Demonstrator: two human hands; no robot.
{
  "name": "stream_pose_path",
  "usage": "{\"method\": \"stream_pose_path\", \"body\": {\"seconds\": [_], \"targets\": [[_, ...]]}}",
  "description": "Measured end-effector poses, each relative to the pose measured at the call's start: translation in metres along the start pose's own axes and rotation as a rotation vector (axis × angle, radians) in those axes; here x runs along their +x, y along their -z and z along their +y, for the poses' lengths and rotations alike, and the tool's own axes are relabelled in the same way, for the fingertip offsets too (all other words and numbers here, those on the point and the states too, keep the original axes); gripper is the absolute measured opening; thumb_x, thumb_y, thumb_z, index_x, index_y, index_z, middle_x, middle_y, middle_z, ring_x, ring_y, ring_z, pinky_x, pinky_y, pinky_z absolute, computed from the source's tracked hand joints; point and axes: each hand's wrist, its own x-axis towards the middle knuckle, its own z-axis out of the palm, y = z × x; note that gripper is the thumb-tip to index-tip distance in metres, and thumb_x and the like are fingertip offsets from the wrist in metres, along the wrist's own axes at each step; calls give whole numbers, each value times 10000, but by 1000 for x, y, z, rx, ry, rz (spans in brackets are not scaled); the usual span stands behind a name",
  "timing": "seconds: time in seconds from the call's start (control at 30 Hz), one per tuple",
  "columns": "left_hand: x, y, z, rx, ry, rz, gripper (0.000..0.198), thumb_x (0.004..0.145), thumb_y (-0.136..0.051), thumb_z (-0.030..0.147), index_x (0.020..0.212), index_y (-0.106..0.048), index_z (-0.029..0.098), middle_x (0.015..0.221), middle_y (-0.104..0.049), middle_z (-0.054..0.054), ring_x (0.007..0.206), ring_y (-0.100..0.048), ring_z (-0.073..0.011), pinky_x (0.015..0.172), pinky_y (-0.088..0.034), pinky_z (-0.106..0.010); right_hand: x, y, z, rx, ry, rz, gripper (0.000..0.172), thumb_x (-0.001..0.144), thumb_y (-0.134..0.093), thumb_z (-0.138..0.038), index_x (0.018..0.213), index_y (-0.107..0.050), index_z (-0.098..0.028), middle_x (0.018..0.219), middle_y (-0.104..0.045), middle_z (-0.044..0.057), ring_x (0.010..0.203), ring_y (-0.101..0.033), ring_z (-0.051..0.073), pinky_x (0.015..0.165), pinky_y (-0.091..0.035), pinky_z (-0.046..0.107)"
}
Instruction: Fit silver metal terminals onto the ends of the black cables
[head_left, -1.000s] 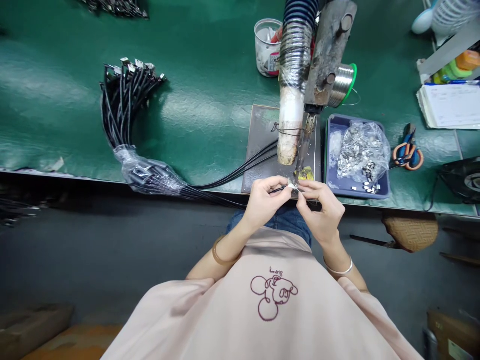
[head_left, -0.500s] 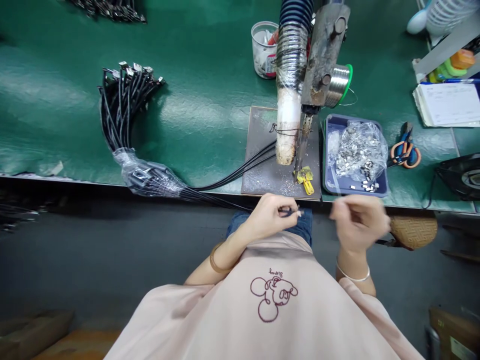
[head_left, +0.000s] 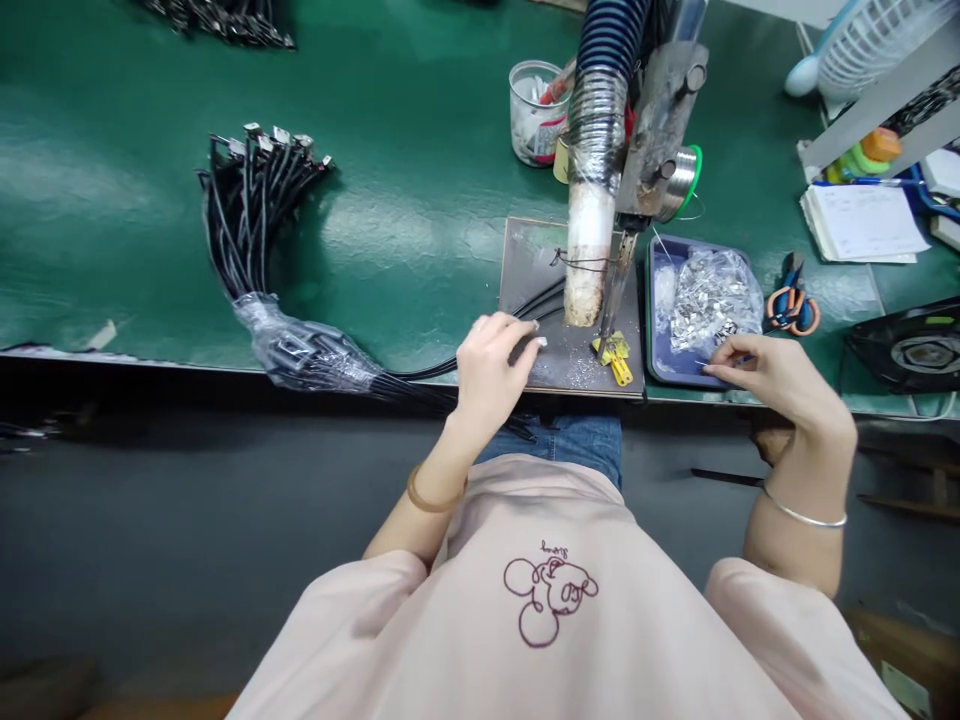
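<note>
My left hand [head_left: 491, 365] is over the left edge of the grey board [head_left: 525, 245], thumb and fingertips apart and nothing visible between them. It is nearest to the thin black cables [head_left: 544, 297], which run from a plastic-wrapped bundle [head_left: 307, 355] onto the board. At the front right of the blue tray [head_left: 660, 370], my right hand [head_left: 772, 375] pinches thumb and forefinger together; whatever they hold is too small to make out. Small metal connectors in a clear bag [head_left: 712, 295] fill much of that tray. A yellow clip-like piece [head_left: 616, 360] lies on the board.
A white-ended hose [head_left: 589, 240] and a metal rod tool [head_left: 616, 285] hang over the board. Behind are a solder spool [head_left: 681, 185] and a plastic tub [head_left: 536, 120]. Pliers [head_left: 793, 300] and a black device [head_left: 907, 345] lie right of the tray.
My left hand has moved up and left from the lap onto the board, and the cable end it held has dropped below the edge. My right hand has reached right into the tray.
</note>
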Motion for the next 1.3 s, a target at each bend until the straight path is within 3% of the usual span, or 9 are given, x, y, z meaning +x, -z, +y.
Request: {"method": "stream_pose_path", "body": {"seconds": [0.1, 0.2, 0.37, 0.57, 0.73, 0.9, 1.0, 1.17, 1.3], "targets": [[20, -3, -9, 254, -49, -111, 176, 921, -634, 198, 1031, -760, 143, 967, -724, -118, 951, -645, -284, 825, -510, -379, 18, 8, 4, 32, 29, -196, 625, 737, -674, -794, 758, -651, -170, 776, -709, 74, 721, -597, 177, 694, -425, 305], [26, -4, -12, 237, 17, -177, 157, 899, -599, 165, 930, -751, 149, 843, -698, -91, 809, -646, -242, 733, -472, -327, 22, 4, 3, 28, 44, -173, 602, 757, -671, -771, 741, -643, -169, 745, -691, 66, 685, -574, 166, 677, -418, 301], [12, 15, -9, -226, 249, -192, 123, 826, -599, 182, 709, -630, 157, 531, -409, 57, 508, -385, -102, 560, -317, -244, 14, -14, 12, 26, 66, 26, 471, 827, -659, -660, 806, -633, -190, 814, -689, 61, 736, -594, 173, 673, -438, 288], [-18, 45, -16, -608, 292, -619, 158, 849, -619, 242, 727, -627, 142, 558, -310, 78, 512, -264, -72, 508, -220, -214, 12, -17, 9, -107, 120, 129, 221, 833, -705, -405, 756, -628, -212, 782, -688, 34, 706, -589, 168, 669, -393, 289], [-19, 45, -8, -572, 77, -831, 153, 869, -639, 241, 916, -743, 139, 552, -351, 87, 518, -279, -80, 531, -257, -211, 13, -26, -1, -328, 137, 239, 80, 779, -645, -207, 750, -571, -217, 753, -632, 5, 664, -549, 162, 624, -306, 282], [-19, 11, 29, -643, -232, -1091, 105, 799, -728, 198, 891, -780, 202, 665, -637, 25, 595, -540, -112, 632, -398, -213, 2, -29, -13, -370, 173, 290, 78, 830, -603, -232, 788, -537, -233, 787, -628, -10, 695, -593, 163, 658, -391, 288], [-25, -10, 44, -764, -135, -986, 131, 844, -644, 133, 845, -766, 179, 726, -704, -15, 641, -593, -123, 669, -430, -227, -17, -27, -27, -249, 167, 452, 91, 851, -618, -217, 794, -549, -233, 815, -647, 3, 703, -627, 159, 704, -474, 297], [-31, -21, 44, -967, 434, -555, 159, 890, -644, 280, 857, -676, 128, 593, -577, 22, 522, -516, -89, 562, -397, -211, -45, -32, -56, -22, 122, 756, 91, 847, -707, -254, 814, -629, -222, 886, -718, 58, 739, -690, 189, 695, -569, 317], [-28, -21, 44, -1094, 586, -442, 190, 839, -700, 307, 865, -619, 137, 570, -590, 27, 503, -513, -81, 568, -416, -207, -47, -62, -84, 487, 147, 677, 183, 844, -741, -277, 771, -589, -207, 906, -709, 36, 741, -745, 186, 713, -615, 326]]}}
